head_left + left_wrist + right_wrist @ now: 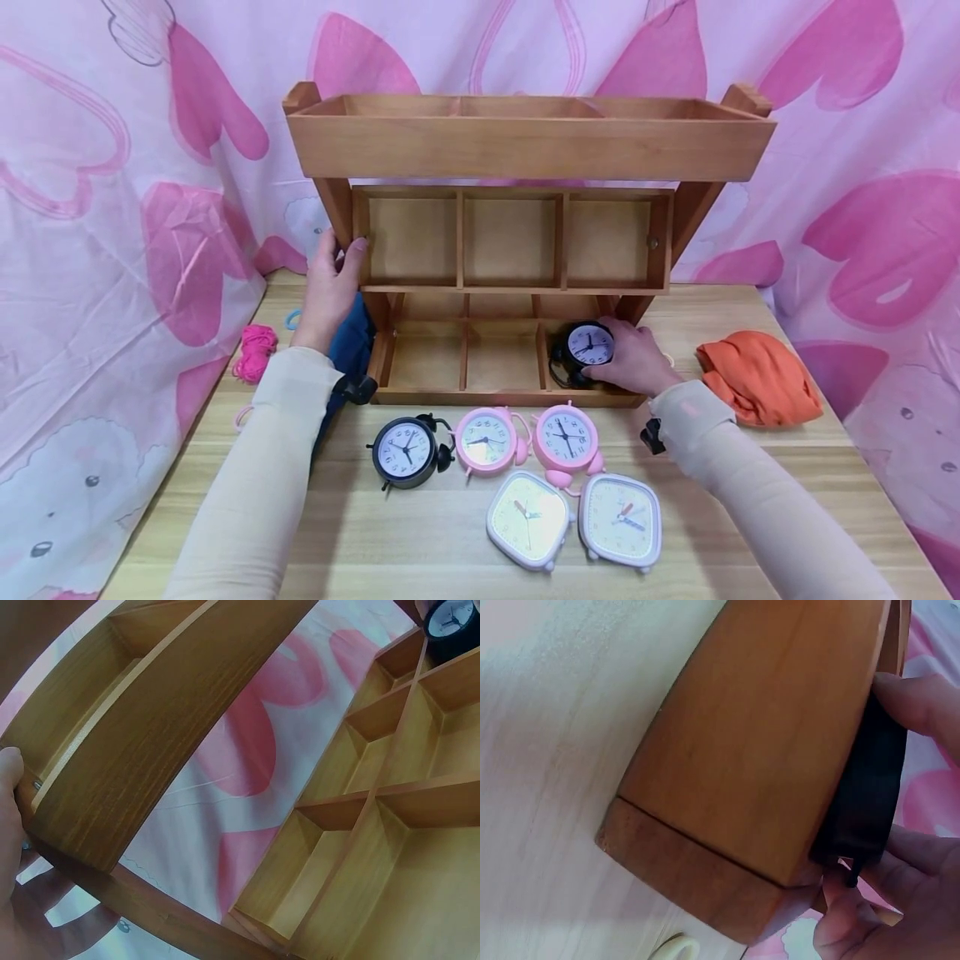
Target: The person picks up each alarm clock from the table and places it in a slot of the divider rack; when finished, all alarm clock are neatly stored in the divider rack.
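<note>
A three-tier wooden shelf (525,152) with divided compartments stands at the back of the table. My left hand (330,287) grips its left side at the middle tier, thumb at the tray's end and fingers around the side post (150,907). On the right, my right hand (636,360) holds a black twin-bell alarm clock (589,343), tilted, at the bottom tier's right compartment. In the right wrist view, thumb and fingers pinch the clock's black casing (870,787) beside the tray's wooden end. The other compartments in view hold nothing.
In front of the shelf lie another black alarm clock (405,452), two pink ones (486,440) and two white square ones (529,520). Orange cloth (759,379) sits at the right. Pink yarn (256,352) and dark blue cloth (352,337) are at the left.
</note>
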Tool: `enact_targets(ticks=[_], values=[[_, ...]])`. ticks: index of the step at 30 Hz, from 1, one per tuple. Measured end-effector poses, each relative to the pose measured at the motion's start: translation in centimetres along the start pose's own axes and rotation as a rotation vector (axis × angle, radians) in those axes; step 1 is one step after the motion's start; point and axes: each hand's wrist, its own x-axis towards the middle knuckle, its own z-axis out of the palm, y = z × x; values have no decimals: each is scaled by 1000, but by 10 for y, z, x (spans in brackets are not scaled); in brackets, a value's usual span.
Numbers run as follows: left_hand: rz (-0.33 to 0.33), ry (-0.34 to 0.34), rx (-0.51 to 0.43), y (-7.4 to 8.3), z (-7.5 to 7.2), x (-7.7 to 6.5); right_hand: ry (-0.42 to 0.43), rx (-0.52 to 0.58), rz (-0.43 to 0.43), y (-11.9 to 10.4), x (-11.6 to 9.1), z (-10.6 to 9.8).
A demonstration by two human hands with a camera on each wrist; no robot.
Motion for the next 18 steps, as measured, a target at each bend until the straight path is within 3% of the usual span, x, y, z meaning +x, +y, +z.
enact_targets(ticks=[9,15,18], values=[[-22,-3,22,1,0,-3,-5,-95,17,0,2,9],[-19,-4,16,0,0,-1,-15,-124,-39,3,-5,4],[-14,-8,14,0,1,0,-13,-77,-78,6,-15,-6]])
